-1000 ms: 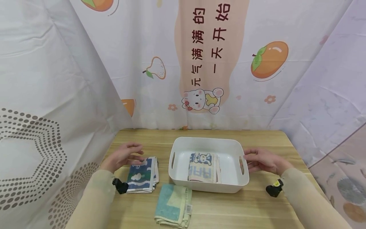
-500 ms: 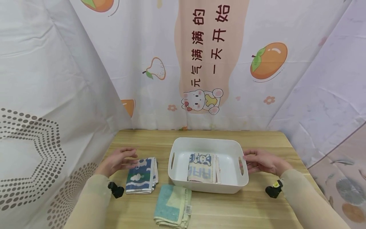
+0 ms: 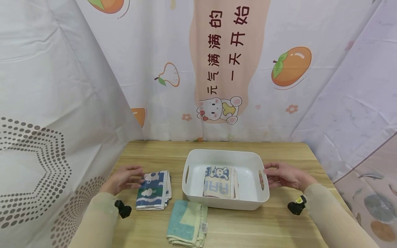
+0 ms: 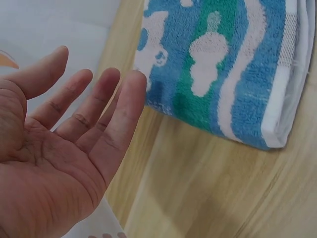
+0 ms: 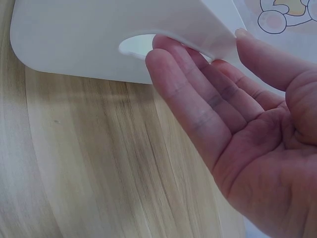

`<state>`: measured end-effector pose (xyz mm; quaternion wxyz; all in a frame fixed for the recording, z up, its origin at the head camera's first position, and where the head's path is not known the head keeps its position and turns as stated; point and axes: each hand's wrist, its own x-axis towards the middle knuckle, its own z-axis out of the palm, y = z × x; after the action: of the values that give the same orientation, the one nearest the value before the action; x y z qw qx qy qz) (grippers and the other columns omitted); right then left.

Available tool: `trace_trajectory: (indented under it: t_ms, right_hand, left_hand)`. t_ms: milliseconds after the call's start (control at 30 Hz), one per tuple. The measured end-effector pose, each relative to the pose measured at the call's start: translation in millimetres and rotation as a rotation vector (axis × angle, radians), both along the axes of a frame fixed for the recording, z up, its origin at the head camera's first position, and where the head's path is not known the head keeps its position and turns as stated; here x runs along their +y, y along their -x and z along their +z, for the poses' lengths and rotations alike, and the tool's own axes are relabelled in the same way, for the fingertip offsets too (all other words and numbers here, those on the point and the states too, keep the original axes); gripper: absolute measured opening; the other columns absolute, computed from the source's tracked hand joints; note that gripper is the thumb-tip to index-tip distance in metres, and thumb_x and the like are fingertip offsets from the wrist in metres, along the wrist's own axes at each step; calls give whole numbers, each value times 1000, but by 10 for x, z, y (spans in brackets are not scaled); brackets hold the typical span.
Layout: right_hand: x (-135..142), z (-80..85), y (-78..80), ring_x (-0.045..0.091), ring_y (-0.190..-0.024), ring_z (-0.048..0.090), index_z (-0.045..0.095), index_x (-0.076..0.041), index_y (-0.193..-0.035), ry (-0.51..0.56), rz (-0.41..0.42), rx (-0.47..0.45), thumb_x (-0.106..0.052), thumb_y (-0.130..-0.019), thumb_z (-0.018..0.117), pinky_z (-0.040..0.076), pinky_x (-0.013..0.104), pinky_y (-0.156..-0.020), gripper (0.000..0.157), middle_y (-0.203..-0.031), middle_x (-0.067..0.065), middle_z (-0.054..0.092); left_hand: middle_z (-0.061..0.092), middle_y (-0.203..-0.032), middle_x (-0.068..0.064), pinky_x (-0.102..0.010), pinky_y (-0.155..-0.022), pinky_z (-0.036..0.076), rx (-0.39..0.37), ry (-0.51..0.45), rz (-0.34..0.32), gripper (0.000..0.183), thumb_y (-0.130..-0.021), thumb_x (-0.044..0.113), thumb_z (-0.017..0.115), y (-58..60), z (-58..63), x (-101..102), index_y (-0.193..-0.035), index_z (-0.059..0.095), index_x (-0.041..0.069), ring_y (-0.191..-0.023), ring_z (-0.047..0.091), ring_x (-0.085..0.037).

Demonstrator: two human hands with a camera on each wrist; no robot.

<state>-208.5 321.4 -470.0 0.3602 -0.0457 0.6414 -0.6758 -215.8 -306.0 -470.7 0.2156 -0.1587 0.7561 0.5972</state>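
Observation:
A white plastic basket (image 3: 226, 204) with a slot handle at each end stands on the table, holding a folded cream and blue towel (image 3: 218, 182). My right hand (image 3: 283, 175) is at its right end. In the right wrist view the fingers (image 5: 185, 94) lie fairly straight at the handle slot, and the thumb is near the rim. My left hand (image 3: 122, 179) holds nothing, its fingers (image 4: 124, 114) loosely extended by the left edge of a folded blue and green towel (image 3: 152, 193). A folded teal and pale yellow towel (image 3: 186, 222) lies in front of the basket.
The wooden table (image 3: 248, 230) ends at a printed curtain (image 3: 167, 113) along the back. A dotted white curtain (image 3: 46, 103) hangs at the left, and another pale curtain (image 3: 350, 103) on the right.
My left hand has drawn back left and slightly toward me, off the blue and green towel. The right hand has stayed at the basket's handle. Basket and towels lie as before.

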Motion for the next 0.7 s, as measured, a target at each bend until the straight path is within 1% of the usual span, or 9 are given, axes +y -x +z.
trace_trajectory:
  t_ms: [33, 133, 267, 367, 467, 567, 633, 700]
  right_hand:
    - [1, -1, 0, 43, -104, 58, 26, 14, -135, 2, 1, 0, -10, -100, 45, 47, 55, -87, 46, -115, 34, 57]
    - [4, -5, 2, 43, -104, 58, 27, 13, -133, 7, -2, -6, -10, -100, 45, 47, 55, -88, 44, -115, 33, 57]
    - [9, -6, 1, 42, -104, 59, 29, 12, -132, 8, -9, -20, -10, -100, 46, 46, 56, -89, 42, -114, 32, 58]
    - [7, -3, -1, 42, -104, 59, 30, 12, -132, 5, -13, -22, -10, -100, 46, 46, 56, -88, 42, -114, 31, 59]
    - [-1, 1, -5, 41, -103, 60, 32, 12, -131, 0, -23, -21, -10, -99, 47, 47, 55, -87, 41, -112, 31, 60]
    - [-6, 6, -8, 42, -102, 60, 34, 12, -129, -3, -27, -20, -11, -99, 48, 47, 55, -86, 40, -111, 31, 60]
    - [-9, 12, -11, 42, -102, 60, 34, 12, -129, -5, -27, -20, -11, -99, 48, 47, 55, -86, 40, -111, 31, 61]
    - [-9, 15, -12, 42, -102, 60, 34, 12, -129, -7, -26, -19, -11, -99, 48, 47, 55, -86, 40, -111, 31, 60]
  left_hand:
    - [48, -131, -25, -45, -85, 52, 0, 3, 9, 59, -93, 31, 62, -6, -7, -6, -139, 38, 2, -103, 60, -35]
    - [47, -131, -26, -46, -86, 51, 14, 13, -7, 63, -92, 32, 61, -27, -20, -24, -140, 36, 0, -104, 59, -36]
    - [47, -130, -27, -47, -86, 51, 13, 10, -4, 64, -92, 31, 62, -44, -51, -39, -140, 34, -1, -103, 59, -36]
    - [49, -128, -25, -46, -85, 52, -2, 10, 26, 63, -91, 30, 64, -43, -78, -47, -139, 37, 0, -101, 60, -34]
    - [50, -128, -24, -46, -86, 52, -10, 16, 31, 65, -90, 32, 65, -40, -107, -64, -139, 37, 0, -102, 59, -34]
    - [52, -126, -23, -46, -85, 52, -9, 27, 33, 63, -90, 32, 65, -49, -129, -70, -137, 38, 1, -101, 60, -33]
    - [52, -126, -23, -46, -86, 52, -5, 35, 20, 62, -91, 32, 63, -58, -147, -77, -137, 38, 0, -102, 59, -33]
    - [54, -124, -22, -46, -86, 52, -6, 42, 22, 58, -92, 30, 62, -68, -157, -75, -137, 39, 1, -101, 60, -33]
